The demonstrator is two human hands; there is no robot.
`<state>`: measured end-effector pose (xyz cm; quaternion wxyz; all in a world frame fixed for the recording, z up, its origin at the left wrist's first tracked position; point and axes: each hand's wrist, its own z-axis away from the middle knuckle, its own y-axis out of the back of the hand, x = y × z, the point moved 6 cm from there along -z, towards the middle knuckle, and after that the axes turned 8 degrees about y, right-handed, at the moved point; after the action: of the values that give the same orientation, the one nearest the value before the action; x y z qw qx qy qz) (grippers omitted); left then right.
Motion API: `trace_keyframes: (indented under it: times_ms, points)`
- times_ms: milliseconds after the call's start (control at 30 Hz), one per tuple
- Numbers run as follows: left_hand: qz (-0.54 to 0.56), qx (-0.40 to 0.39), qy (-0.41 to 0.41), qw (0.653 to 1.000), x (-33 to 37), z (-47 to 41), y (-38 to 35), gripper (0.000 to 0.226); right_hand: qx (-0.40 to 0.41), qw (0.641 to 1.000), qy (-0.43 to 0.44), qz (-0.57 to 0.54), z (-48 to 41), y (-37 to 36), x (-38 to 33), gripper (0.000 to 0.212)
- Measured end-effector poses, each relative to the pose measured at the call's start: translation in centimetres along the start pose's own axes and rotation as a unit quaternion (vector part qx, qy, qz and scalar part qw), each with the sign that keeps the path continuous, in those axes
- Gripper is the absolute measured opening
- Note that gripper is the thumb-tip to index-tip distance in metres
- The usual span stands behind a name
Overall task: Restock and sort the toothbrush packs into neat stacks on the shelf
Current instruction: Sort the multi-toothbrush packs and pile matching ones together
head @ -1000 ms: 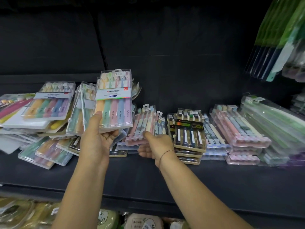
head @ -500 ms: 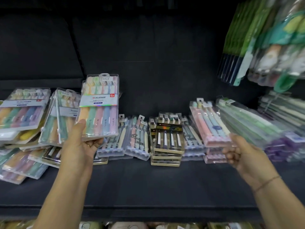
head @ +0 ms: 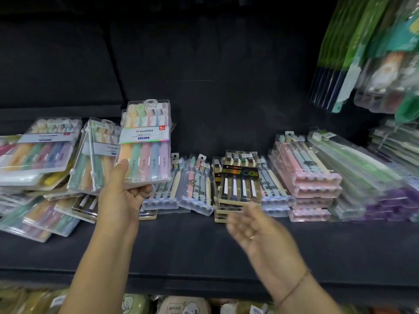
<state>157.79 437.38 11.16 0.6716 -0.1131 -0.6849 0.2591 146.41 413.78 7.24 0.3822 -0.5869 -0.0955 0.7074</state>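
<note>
Left grip point(head: 122, 196) holds a pastel toothbrush pack point(head: 145, 146) upright above the shelf point(head: 192, 250).
I see its thumb on the pack's front, fingers curled beneath; my right grip point(head: 256, 225), blurred, hangs loosely spread and empty just before the black-and-gold stack point(head: 238, 184).

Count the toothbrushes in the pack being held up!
5, side by side in the pack the left hand grips: orange, green, pink, blue, lilac, left to right. Another pack behind may hide more.

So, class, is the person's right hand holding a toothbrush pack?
No: the right hand hovers empty with loose fingers, while the left hand grips the pastel pack.
</note>
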Motion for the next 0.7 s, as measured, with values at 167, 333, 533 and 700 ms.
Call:
trace_keyframes:
  times_ms: [167,333,533,700]
  points:
    - [-0.006,0.000,-0.002,1.000,0.0,0.0,0.1,0.041,-0.019,0.960,-0.228,-0.163,-3.1,-6.1,8.1,0.046]
    - [-0.009,-0.003,0.001,1.000,0.3,0.2,0.0,0.015,0.036,0.954,-0.196,-0.224,-6.5,-8.2,10.0,0.024]
    - [-0.002,0.005,-0.009,1.000,0.6,0.4,-0.1,0.010,0.005,0.952,-0.203,-0.227,-5.6,-8.6,9.2,0.018]
    - [0.012,0.007,-0.021,1.000,1.0,0.5,-0.2,0.009,-0.063,0.973,-0.170,-0.146,-2.5,-8.0,7.1,0.014]
